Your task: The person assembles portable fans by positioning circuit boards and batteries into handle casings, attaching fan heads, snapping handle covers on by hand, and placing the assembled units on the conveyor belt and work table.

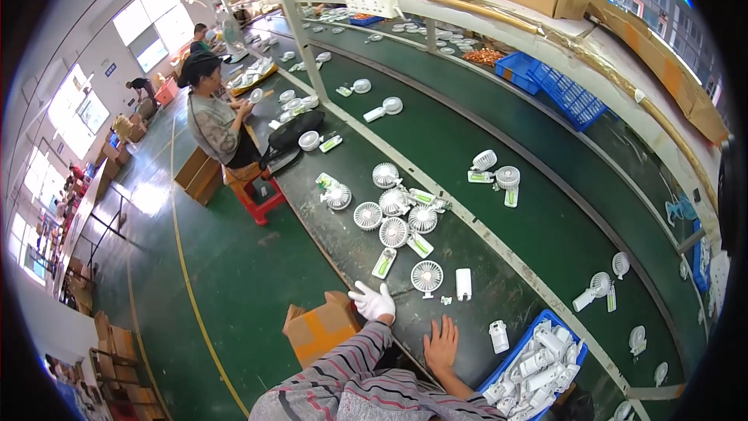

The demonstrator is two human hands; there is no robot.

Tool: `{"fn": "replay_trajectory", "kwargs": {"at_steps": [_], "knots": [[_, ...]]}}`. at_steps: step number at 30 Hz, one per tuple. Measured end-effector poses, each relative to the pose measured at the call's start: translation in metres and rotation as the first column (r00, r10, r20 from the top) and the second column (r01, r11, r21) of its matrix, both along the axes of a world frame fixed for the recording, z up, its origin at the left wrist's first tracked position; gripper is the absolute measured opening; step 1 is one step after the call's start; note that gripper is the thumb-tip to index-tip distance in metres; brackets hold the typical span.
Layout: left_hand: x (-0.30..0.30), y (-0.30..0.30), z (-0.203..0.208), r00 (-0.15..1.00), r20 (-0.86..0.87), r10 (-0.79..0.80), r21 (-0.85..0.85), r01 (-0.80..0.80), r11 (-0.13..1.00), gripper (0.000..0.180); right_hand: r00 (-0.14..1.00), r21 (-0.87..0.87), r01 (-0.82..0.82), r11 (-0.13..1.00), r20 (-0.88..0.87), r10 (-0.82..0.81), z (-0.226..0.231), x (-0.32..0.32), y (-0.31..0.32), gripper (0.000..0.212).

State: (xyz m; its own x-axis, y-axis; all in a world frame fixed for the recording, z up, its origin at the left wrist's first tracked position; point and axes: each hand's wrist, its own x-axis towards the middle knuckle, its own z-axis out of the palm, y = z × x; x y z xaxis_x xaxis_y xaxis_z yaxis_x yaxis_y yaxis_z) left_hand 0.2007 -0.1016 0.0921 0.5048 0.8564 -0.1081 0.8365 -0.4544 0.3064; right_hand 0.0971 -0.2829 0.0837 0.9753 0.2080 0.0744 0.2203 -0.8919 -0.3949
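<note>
My left hand (372,302), in a white glove, is at the front edge of the dark bench (343,245), fingers apart. A thin dark thing beside its fingertips is too small to make out. My bare right hand (442,345) rests palm down on the bench with fingers spread, holding nothing. Just beyond the hands lie a round white fan head (426,277), small white pieces (446,300) and a white handle shell (463,284). Another white handle part (499,337) lies to the right. Farther off sit several white handheld fans (393,231), some with green-marked handles.
A blue bin (483,383) full of white handle parts stands at right. Beyond a metal rail (499,249), a green conveyor (460,136) carries more fans. A cardboard box (323,330) is left of my left arm. A co-worker (210,113) sits farther along, holding a white part.
</note>
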Motion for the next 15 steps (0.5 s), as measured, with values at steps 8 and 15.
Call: {"fn": "replay_trajectory", "kwargs": {"at_steps": [8,15], "knots": [[0.014,0.008,-0.012,0.998,-0.01,-0.062,0.026,0.062,0.998,0.083,1.0,-0.042,0.01,0.999,-0.016,-0.011,0.003,0.035,0.016,0.053],[0.014,0.047,0.004,0.969,-0.117,-0.217,-0.214,0.189,0.958,0.092,0.999,-0.033,0.045,0.998,-0.004,-0.046,0.0,0.04,0.022,0.052]]}}
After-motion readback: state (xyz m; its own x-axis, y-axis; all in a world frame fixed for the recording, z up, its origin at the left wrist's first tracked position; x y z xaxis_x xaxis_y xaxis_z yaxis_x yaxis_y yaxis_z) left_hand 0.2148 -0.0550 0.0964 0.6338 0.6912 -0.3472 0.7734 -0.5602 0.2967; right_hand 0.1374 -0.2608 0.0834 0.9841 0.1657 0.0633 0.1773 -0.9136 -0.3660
